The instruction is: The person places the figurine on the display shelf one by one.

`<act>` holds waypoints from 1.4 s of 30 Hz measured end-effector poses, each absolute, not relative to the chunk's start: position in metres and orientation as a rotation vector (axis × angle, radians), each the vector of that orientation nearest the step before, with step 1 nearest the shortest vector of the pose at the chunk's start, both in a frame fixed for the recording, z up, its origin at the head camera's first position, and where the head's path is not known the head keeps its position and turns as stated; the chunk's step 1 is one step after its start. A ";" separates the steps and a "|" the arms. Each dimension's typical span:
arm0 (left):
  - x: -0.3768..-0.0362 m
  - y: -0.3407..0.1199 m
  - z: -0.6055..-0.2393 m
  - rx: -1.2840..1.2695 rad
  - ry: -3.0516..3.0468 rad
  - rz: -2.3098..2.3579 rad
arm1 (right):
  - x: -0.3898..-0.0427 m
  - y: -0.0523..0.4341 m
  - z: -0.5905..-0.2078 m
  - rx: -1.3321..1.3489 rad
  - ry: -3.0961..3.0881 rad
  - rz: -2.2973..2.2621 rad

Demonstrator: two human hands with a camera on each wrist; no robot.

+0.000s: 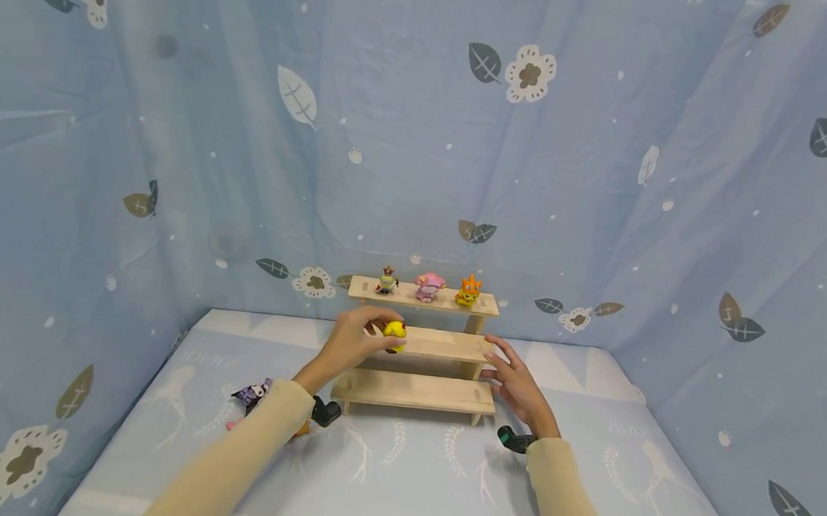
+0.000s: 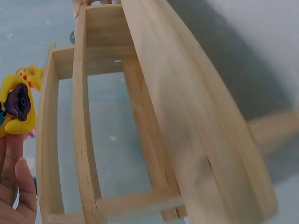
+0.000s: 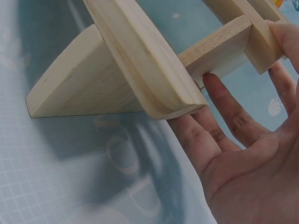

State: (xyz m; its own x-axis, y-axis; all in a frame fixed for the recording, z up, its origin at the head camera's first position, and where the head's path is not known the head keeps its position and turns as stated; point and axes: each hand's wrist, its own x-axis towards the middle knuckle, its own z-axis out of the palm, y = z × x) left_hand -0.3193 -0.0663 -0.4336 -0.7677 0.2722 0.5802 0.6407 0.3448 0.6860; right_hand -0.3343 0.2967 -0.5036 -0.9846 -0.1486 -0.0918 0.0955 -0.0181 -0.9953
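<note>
A small yellow figurine [image 1: 395,336] with a dark purple underside is pinched between the thumb and fingers of my left hand [image 1: 350,340]. That hand is at the left end of the middle step of a three-tier wooden display stand [image 1: 413,390]. In the left wrist view the figurine [image 2: 19,105] appears beside the stand's boards. My right hand [image 1: 521,385] is at the stand's right end, fingers extended and spread. The right wrist view shows its fingertips [image 3: 212,84] against the side support and around the board ends.
On the top step stand a small figure with a brown hat [image 1: 386,281], a pink figurine [image 1: 429,287] and an orange-and-yellow figurine [image 1: 468,290]. A purple-and-white figurine [image 1: 253,392] and other small pieces lie by my left forearm, partly hidden. A patterned blue curtain [image 1: 406,133] hangs behind.
</note>
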 end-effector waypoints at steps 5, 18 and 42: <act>-0.322 -0.052 -0.432 -0.850 -2.218 -1.460 | -0.333 0.296 -0.503 -0.057 2.072 -2.116; -0.329 -0.013 -0.430 -0.848 -2.238 -1.523 | -0.334 0.298 -0.503 -0.064 2.088 -2.091; -0.340 0.040 -0.442 -0.826 -2.244 -1.662 | -0.343 0.304 -0.503 -0.218 2.098 -2.055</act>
State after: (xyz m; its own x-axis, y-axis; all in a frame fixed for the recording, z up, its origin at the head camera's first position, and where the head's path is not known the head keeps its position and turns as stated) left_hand -0.3395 0.0405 -0.4419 -0.8149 0.3019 0.4947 0.5613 0.1981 0.8036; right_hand -0.3430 0.3039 -0.5034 -0.9698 -0.2409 -0.0371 0.0321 0.0245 -0.9992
